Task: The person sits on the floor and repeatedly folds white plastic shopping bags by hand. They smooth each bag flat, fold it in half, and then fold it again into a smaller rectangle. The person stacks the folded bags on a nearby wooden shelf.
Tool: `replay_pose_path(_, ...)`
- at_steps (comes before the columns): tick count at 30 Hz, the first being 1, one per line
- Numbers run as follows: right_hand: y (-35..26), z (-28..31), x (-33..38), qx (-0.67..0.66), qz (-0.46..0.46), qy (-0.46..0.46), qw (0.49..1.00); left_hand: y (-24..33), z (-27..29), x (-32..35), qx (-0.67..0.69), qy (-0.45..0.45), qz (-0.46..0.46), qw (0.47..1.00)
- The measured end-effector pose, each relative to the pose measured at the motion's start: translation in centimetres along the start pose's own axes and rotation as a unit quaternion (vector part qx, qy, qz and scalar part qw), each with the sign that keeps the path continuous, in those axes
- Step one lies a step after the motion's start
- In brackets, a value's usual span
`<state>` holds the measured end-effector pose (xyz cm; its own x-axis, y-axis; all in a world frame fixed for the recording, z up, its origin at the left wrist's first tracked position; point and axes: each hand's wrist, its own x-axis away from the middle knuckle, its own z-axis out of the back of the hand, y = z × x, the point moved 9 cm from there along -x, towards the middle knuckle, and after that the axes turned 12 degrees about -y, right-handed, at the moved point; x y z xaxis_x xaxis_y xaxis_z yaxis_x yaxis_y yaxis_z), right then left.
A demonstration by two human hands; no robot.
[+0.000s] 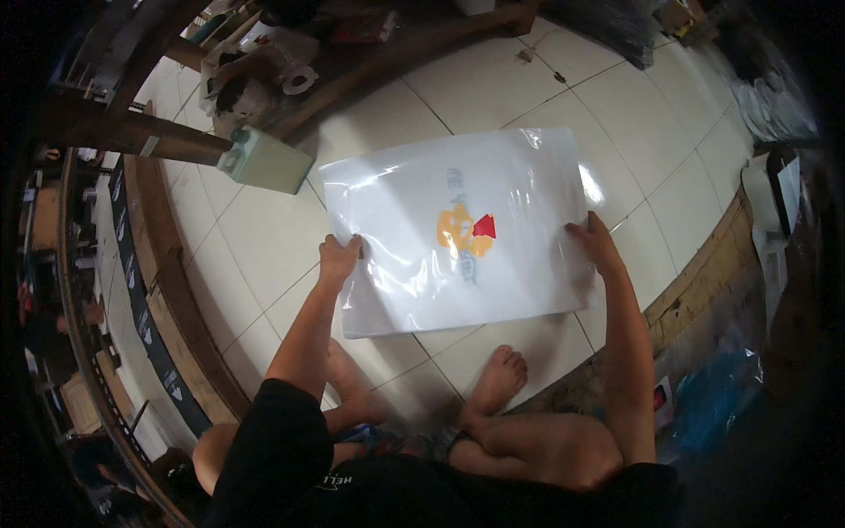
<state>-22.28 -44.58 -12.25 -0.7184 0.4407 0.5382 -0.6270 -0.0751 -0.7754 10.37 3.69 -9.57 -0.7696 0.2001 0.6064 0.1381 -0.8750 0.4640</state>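
A large glossy white plastic sheet is held level above the tiled floor in front of me. Orange and red shapes and faint dark lettering show near its middle. My left hand is closed on its left edge, the thumb lying on top. At the opposite edge, my right hand pinches the sheet, with the fingers partly hidden. Whether it is one sheet or several layers, I cannot tell.
A pale green jerrycan stands beyond the sheet's far left corner, by a wooden beam. Wooden boards run along the left. Blue plastic wrap lies at the lower right. My bare foot is close to the sheet's near edge.
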Motion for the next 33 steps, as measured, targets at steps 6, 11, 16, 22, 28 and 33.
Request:
replay_pose_path(6,-4.6,-0.6,2.3,0.103,0.011,0.022,0.994,1.6,-0.3,0.4,-0.019,0.004,0.004,1.0)
replay_pose_path(11,-5.3,-0.3,2.4,0.132,-0.012,0.005,0.991,2.8,-1.0,1.0,0.199,-0.13,-0.089,0.967)
replay_pose_path(16,-8.1,0.0,3.5,0.196,0.021,0.037,0.98,4.4,-1.0,2.7,0.255,-0.138,-0.134,0.948)
replay_pose_path(22,-11.9,-1.7,4.6,0.195,-0.016,-0.009,0.981,2.6,-0.8,2.1,0.315,-0.116,-0.133,0.933)
replay_pose_path(28,-15.5,-3.4,6.0,0.253,0.013,0.016,0.967,0.8,-1.8,0.5,0.397,-0.196,-0.008,0.896)
replay_pose_path(33,-18.2,-7.7,5.8,0.306,0.045,0.013,0.951,-0.3,-3.0,-0.5,0.425,-0.23,0.044,0.875)
